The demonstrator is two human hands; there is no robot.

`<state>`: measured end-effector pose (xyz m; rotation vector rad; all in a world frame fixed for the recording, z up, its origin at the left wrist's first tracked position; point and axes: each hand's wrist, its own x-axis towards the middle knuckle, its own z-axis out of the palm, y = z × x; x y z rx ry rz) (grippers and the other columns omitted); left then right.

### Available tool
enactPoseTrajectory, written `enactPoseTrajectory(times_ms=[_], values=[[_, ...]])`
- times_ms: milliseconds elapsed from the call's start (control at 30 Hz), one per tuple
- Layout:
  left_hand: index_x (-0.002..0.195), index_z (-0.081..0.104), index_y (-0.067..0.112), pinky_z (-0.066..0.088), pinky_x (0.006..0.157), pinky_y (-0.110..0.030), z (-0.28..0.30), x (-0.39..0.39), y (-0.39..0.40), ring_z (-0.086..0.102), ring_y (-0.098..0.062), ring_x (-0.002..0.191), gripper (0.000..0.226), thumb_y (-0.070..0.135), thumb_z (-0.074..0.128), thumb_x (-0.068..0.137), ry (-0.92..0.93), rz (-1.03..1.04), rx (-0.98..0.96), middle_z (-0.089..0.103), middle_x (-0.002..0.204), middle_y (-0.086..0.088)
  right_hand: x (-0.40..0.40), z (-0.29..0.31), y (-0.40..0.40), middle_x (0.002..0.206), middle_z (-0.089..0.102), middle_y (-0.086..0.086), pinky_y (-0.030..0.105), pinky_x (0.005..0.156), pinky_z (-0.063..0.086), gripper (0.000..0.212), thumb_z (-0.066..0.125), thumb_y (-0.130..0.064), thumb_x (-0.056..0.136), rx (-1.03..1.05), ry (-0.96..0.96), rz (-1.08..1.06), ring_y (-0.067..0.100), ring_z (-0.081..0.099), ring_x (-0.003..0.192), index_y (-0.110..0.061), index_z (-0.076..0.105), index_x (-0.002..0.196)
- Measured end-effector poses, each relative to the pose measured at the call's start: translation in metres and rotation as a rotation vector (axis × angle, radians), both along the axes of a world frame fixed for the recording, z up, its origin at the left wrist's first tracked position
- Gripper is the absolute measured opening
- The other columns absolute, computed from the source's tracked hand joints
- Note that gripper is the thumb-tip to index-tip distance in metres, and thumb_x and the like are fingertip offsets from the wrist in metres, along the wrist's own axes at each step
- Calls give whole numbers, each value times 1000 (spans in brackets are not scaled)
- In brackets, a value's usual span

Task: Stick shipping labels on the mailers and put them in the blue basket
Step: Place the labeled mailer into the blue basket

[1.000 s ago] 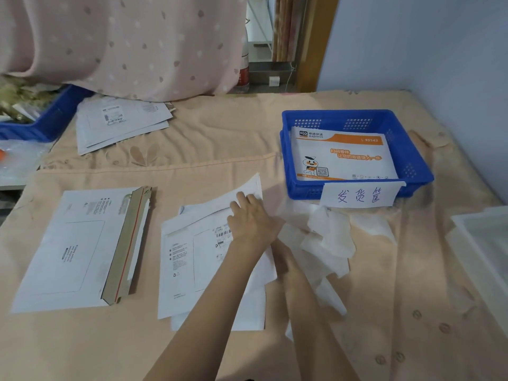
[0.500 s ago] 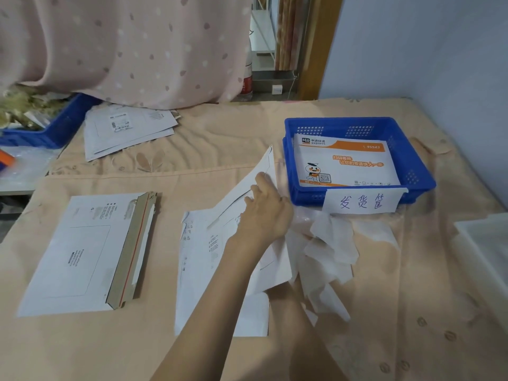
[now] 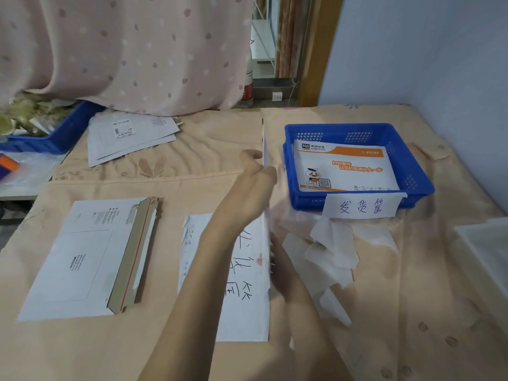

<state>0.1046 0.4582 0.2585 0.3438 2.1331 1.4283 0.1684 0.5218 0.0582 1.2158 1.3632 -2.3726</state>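
Within approx. 1 s the flat white paper mailer (image 3: 264,149) had gone from lying on the handwritten white sheet (image 3: 242,284) to standing edge-on, just left of the blue plastic basket (image 3: 412,171). Left hand (image 3: 255,185) pinched its upper edge, thumb one side, fingers the other; right hand (image 3: 277,259) touched the lower edge, grip unclear. Judged: labelling done, drop-in next.

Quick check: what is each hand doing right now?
Left hand: grips the upright white mailer at its edge.
Right hand: mostly hidden behind the mailer; cannot be told.
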Motion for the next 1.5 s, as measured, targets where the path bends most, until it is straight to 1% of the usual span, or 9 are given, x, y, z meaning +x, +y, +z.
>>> enactPoseTrajectory(times_ms=[133, 267, 400, 567, 700, 833, 1167, 1267, 1500], values=[[129, 20, 19, 51, 77, -38, 4, -15, -13, 60, -21, 77, 41, 12, 41, 93, 5, -21, 2, 59, 88, -1, 5, 6, 24, 84, 62, 7, 27, 66, 49, 23, 58, -29, 94, 8, -15, -56, 20, 60, 75, -13, 53, 110], [127, 25, 21, 53, 62, -32, 5, -27, -29, 66, -18, 65, 44, 24, 55, 94, -19, 9, -72, 66, 82, -4, 7, 7, 47, 95, 62, 5, 38, 92, 47, 17, 59, -20, 93, 102, -60, -108, 25, 58, 96, -10, 57, 106], [114, 42, 19, 57, 71, -41, -13, -41, -43, 67, -22, 76, 36, 20, 66, 87, 163, 37, -264, 67, 95, -5, 15, 8, 72, 85, 67, 8, 33, 71, 46, 18, 65, -26, 88, 266, -144, -224, 26, 61, 82, -10, 64, 96], [108, 55, 15, 52, 62, -31, -48, -42, -38, 62, -25, 83, 36, 9, 70, 76, 236, 56, -363, 64, 96, -7, 35, -1, 96, 88, 68, 11, 40, 81, 52, 14, 72, -18, 81, 402, -176, -419, 28, 63, 81, -14, 60, 74], [108, 58, 8, 48, 74, -32, -74, -43, -30, 57, -28, 98, 34, 13, 71, 78, 189, 71, -430, 60, 100, -7, 56, -1, 109, 93, 70, 10, 28, 59, 44, 23, 73, -15, 77, 519, -198, -472, 20, 63, 72, -8, 63, 97], [107, 56, 7, 46, 80, -35, -91, -39, -10, 56, -27, 99, 36, 26, 72, 81, 128, 107, -368, 60, 104, -7, 74, 13, 129, 76, 67, 11, 22, 52, 40, 18, 75, -11, 73, 632, -220, -545, 17, 59, 59, -3, 61, 80], [101, 59, 8, 52, 66, -32, -112, -41, 80, 65, -27, 86, 37, 26, 75, 73, -33, 262, -92, 67, 98, -8, 78, 72, 211, 70, 59, -7, 24, 53, 43, 16, 70, -15, 77, 821, -188, -625, 14, 61, 65, -15, 55, 80], [100, 57, 10, 45, 56, -27, -112, -59, 115, 62, -22, 79, 32, 26, 73, 77, -14, 304, -48, 65, 96, -6, 52, 82, 247, 92, 63, -2, 34, 67, 54, 37, 75, -18, 72, 833, -170, -626, 18, 65, 77, -19, 50, 99], [112, 54, 7, 54, 83, -46, -107, -120, 199, 63, -31, 94, 56, 39, 75, 71, 106, 321, -64, 63, 105, -10, -13, 92, 323, 99, 61, 2, 26, 60, 45, 46, 76, -11, 73, 883, -115, -632, 20, 63, 81, -17, 40, 101]])
